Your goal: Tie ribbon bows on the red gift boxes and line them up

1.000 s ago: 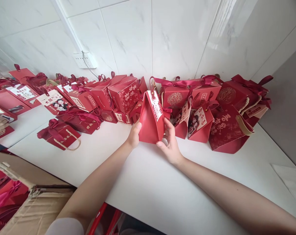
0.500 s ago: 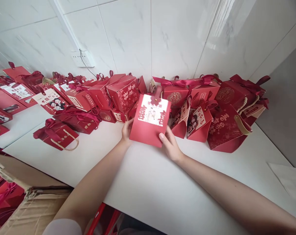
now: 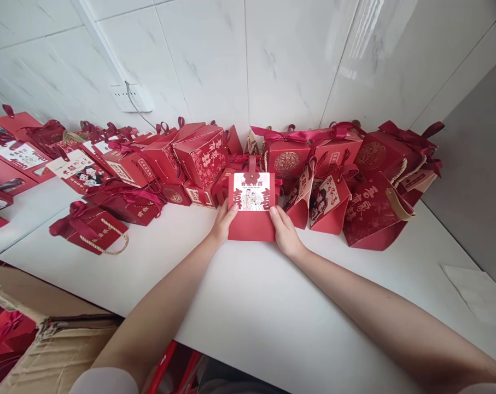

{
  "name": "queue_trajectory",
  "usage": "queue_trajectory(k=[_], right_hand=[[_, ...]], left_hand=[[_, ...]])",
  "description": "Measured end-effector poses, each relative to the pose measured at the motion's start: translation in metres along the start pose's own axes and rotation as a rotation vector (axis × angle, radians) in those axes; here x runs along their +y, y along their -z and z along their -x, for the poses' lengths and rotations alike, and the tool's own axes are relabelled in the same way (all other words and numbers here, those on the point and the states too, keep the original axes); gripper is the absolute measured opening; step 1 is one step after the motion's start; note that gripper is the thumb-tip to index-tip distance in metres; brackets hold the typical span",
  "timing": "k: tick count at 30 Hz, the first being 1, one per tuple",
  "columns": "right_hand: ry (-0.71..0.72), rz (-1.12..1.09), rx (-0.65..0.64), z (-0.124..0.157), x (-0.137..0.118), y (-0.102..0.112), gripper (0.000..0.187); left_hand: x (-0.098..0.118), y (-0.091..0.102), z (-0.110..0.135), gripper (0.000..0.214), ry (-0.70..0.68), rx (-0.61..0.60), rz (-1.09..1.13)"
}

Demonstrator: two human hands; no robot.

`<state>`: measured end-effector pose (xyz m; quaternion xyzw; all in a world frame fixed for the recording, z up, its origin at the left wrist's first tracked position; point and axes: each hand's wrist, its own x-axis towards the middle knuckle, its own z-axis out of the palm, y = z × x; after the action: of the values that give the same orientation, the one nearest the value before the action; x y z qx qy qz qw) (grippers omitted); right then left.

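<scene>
A red gift box (image 3: 251, 225) with a white printed panel showing a couple and a ribbon loop on top is held upright over the table. My left hand (image 3: 223, 221) grips its left edge, thumb on the front. On its right edge my right hand (image 3: 286, 230) is closed the same way, thumb at the panel's lower corner. The fingers behind the box are hidden. Just right of it stand two smaller red boxes with pictures (image 3: 330, 205). Behind it are red boxes with gold lettering (image 3: 202, 158).
Red gift boxes line the white table (image 3: 248, 306) along the tiled wall. A box with a rope handle (image 3: 94, 227) stands at left. A cardboard carton (image 3: 63, 355) holding red boxes is at lower left. White paper (image 3: 473, 287) lies at right; a socket (image 3: 130, 98) is on the wall.
The held box has turned from a tilt to straight, its front now facing me squarely. My left thumb has come round onto the front. The view has shifted slightly.
</scene>
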<state>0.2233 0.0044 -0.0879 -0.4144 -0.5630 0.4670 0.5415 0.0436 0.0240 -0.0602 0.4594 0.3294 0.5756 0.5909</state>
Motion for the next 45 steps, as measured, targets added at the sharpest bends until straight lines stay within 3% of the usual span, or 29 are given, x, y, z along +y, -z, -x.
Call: queue_trajectory(k=[7,11,22,45], right_hand=[[0.052,0.098,0.023,0.002,-0.001,0.001,0.041],[0.112,0.163,-0.006,0.003,-0.002,0.0,0.039],[0.103,0.175,-0.025,0.002,-0.004,0.001,0.039],[0.041,0.123,0.04,0.004,-0.008,0.002,0.044]], left_hand=[[0.0,0.017,-0.008,0.052,0.136,-0.065,-0.022],[0.004,0.016,-0.008,0.053,0.164,-0.043,0.056],[0.005,0.003,-0.007,0.049,0.041,0.042,-0.05],[0.004,-0.001,-0.008,0.048,0.08,0.012,-0.054]])
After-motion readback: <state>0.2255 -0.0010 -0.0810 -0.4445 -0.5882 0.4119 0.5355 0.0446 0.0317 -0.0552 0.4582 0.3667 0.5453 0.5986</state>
